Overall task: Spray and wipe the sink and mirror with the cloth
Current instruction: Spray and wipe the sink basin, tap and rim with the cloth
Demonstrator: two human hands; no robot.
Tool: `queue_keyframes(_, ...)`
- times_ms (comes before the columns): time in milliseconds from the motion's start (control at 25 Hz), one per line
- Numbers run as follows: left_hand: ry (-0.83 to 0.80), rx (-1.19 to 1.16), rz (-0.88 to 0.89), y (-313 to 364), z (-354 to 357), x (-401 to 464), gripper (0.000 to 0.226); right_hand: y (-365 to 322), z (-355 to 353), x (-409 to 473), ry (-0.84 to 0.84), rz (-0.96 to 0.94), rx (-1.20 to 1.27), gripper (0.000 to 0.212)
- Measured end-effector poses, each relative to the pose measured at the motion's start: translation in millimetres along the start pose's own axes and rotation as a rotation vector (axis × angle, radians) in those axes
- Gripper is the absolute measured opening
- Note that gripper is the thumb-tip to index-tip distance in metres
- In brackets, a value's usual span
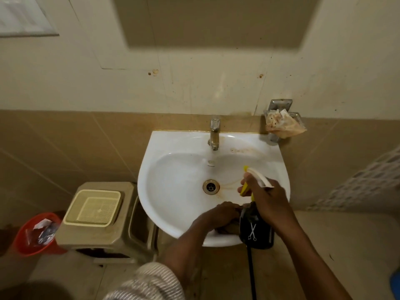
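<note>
A white wall sink with a brown stain by the drain and a metal tap fills the middle. My right hand grips a black spray bottle with a white and yellow trigger head, its nozzle aimed into the basin. At the sink's front rim my left hand presses a brown cloth, mostly hidden under the hand. The mirror hangs on the wall above, only its lower part in view.
A metal soap holder with a crumpled stained wrapper sits on the wall right of the tap. Left of the sink stands a beige plastic stool carrying a cream basket. A red bin with rubbish stands at far left.
</note>
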State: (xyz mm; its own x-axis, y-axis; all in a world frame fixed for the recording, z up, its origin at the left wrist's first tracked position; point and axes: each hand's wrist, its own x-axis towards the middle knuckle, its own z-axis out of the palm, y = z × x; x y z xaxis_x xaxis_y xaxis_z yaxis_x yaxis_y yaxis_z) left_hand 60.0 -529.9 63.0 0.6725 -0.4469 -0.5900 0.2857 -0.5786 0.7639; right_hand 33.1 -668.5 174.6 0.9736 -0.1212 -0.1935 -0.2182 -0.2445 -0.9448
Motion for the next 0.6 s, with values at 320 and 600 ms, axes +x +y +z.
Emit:
queue_keyframes(320,0.277,-0.391,0.089,-8.2,-106.9,-104.1,0.031,-40.4,-1.2,-20.1,-0.245,-0.015,0.19,0.042)
queue_keyframes(600,0.657,0.442,0.038,-81.3,-96.9,-149.4,0.028,-18.8,11.6,-50.2,-0.282,0.057,0.144,0.043)
